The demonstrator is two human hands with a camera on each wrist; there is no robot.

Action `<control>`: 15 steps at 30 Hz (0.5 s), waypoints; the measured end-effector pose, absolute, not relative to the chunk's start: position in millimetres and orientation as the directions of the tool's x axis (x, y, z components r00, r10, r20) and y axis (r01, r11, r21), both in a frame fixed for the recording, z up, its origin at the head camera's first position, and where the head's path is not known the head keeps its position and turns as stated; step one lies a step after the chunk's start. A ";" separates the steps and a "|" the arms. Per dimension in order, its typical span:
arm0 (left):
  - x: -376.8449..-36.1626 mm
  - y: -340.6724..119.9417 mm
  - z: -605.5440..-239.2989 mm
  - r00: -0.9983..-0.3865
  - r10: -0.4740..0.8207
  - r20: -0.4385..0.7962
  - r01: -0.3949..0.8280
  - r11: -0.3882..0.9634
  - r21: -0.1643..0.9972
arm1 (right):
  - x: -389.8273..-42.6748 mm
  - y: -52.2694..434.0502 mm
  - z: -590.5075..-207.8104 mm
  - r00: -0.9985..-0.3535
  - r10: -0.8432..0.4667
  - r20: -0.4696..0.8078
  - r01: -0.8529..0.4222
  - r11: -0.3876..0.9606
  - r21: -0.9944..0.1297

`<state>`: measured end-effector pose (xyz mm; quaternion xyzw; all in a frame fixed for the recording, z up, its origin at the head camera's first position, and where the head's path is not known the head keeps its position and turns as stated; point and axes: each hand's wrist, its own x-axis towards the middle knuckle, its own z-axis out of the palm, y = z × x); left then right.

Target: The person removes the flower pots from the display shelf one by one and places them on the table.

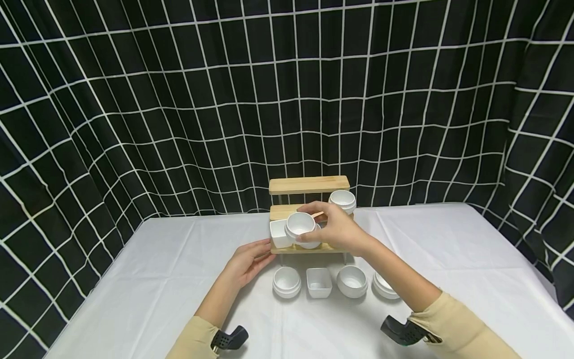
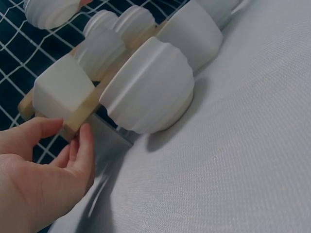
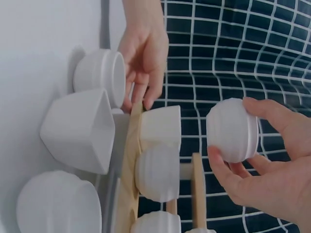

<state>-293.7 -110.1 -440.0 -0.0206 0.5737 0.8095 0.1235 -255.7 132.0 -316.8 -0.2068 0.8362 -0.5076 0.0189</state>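
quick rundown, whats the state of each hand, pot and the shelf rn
right hand: holds a round white pot in the air in front of the wooden shelf
left hand: fingertips touch the shelf's lowest tier
square pot: upright on lowest tier
four pots: upright in a row on the table

Right hand (image 1: 341,227) grips a round white bowl (image 1: 299,224) above the wooden rack (image 1: 308,184); left hand (image 1: 248,262) touches the rack's lower shelf.

Both arms wear tan, close-fitting sleeves (image 1: 453,326) that end below the elbow, leaving the forearms bare. A black camera clip (image 1: 228,339) sits by the left sleeve and another black clip (image 1: 401,331) by the right. The hands are bare.
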 end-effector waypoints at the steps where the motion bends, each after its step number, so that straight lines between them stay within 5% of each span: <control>1: -293.7 -110.1 -440.0 -0.969 0.177 -0.175 -0.224 -0.310 0.924 | -254.3 131.2 -318.0 -0.911 -0.369 0.182 -0.329 0.389 -0.860; 15: -294.1 -111.2 -440.1 -0.966 0.195 -0.170 -0.224 -0.302 0.927 | -240.3 126.5 -334.7 -0.904 -0.391 0.175 -0.333 0.387 -0.860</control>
